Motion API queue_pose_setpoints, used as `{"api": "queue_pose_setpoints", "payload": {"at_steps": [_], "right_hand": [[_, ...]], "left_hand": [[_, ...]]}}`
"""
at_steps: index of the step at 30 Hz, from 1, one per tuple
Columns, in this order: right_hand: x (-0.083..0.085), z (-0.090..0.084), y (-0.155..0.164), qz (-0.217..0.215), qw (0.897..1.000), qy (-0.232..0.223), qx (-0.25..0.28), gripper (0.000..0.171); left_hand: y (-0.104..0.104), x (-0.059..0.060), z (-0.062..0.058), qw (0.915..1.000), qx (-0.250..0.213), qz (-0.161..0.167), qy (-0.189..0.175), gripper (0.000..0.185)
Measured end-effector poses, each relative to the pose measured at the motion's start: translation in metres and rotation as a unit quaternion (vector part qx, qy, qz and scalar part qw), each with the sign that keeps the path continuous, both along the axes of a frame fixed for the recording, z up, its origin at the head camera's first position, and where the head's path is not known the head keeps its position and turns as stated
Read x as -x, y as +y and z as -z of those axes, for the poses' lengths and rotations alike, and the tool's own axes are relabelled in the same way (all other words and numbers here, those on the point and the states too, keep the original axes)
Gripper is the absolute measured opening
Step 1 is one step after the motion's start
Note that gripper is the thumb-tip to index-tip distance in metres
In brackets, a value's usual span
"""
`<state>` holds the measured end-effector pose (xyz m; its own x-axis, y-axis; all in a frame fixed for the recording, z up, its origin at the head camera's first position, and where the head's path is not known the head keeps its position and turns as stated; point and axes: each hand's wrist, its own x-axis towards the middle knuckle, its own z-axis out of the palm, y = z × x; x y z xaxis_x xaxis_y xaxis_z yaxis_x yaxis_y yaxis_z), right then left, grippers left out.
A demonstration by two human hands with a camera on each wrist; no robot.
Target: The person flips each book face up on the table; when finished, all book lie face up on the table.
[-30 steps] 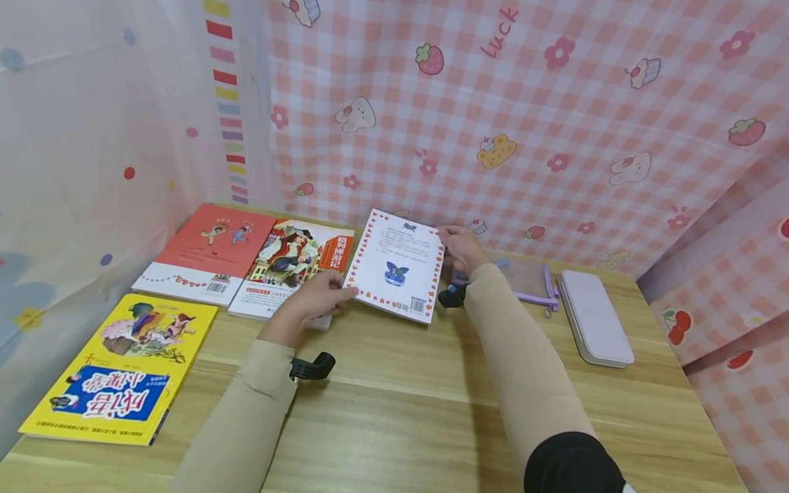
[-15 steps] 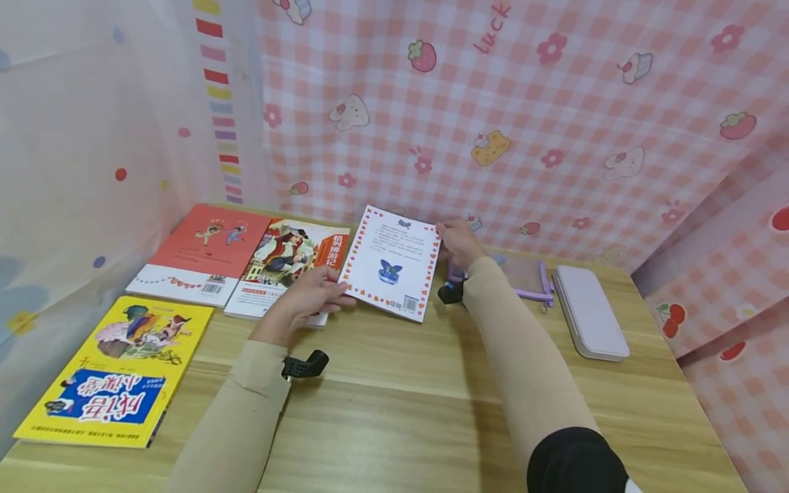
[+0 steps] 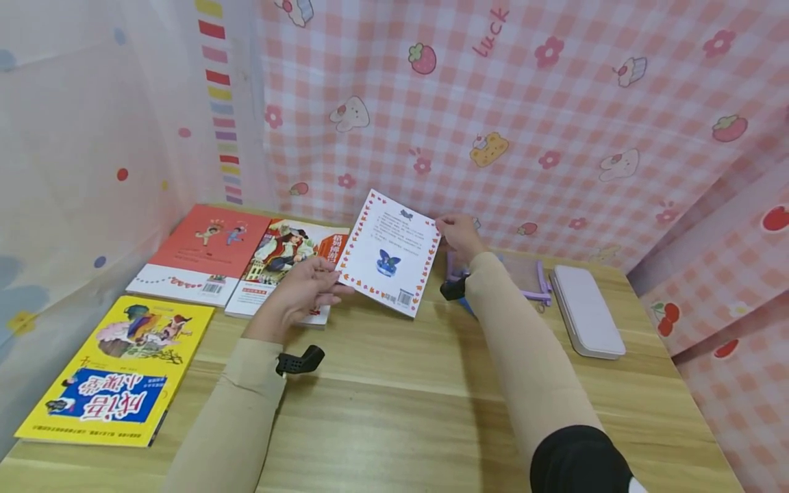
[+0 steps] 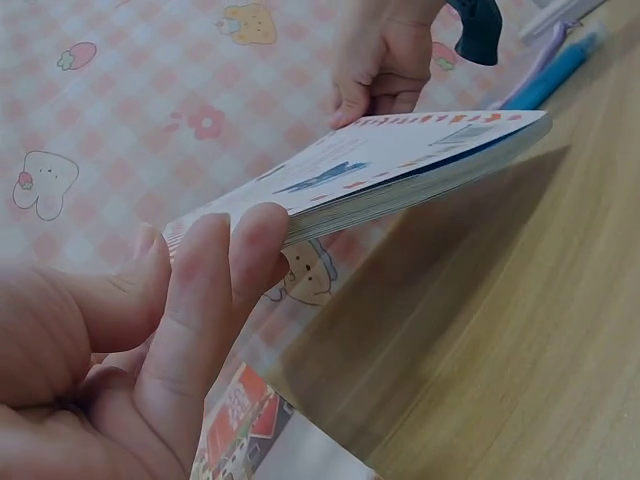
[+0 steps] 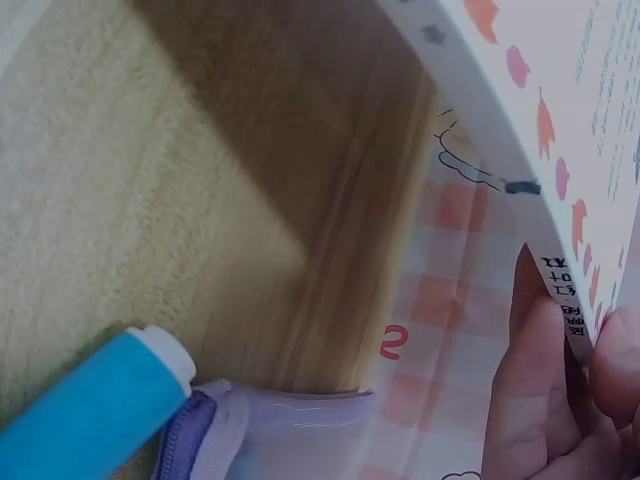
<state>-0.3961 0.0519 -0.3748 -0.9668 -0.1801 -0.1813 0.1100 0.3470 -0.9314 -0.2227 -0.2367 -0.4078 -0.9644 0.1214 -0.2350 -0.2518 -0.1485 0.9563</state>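
Note:
A white paperback book (image 3: 390, 253) with an orange leaf border and a blue butterfly picture is held tilted up off the table near the back wall. My right hand (image 3: 461, 236) pinches its upper right edge, thumb on the cover and fingers behind, as the right wrist view shows. At the lower left corner, my left hand (image 3: 302, 289) has its fingers (image 4: 200, 265) spread and fairly straight, touching the book's edge. Beneath that hand lies a Gulliver-style illustrated book (image 3: 286, 250), partly covered.
A red-and-white book (image 3: 200, 250) lies at the back left, with a yellow book (image 3: 117, 370) in front. On the right are a clear purple-trimmed pouch (image 3: 524, 274), a blue pen-like stick (image 5: 100, 400) and a pale case (image 3: 587, 311). Checked cloth (image 3: 555, 103) hangs behind.
The white book has tilted up, its top edge rising and turning slightly clockwise. My left fingers have loosened from a pinch and spread at the corner. My right hand still pinches the edge.

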Motion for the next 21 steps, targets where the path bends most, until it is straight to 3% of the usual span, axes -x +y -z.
{"api": "queue_pose_setpoints", "payload": {"at_steps": [10,21], "right_hand": [[-0.001,-0.005,0.001,0.034,0.999,-0.015,0.026,0.032],[0.001,-0.012,0.003,0.031,0.998,0.000,0.050,0.031]], "left_hand": [[-0.001,-0.002,-0.006,0.9989,-0.048,-0.001,0.004,0.005],[-0.002,-0.003,-0.012,0.9974,-0.072,-0.008,0.000,0.009]]}}
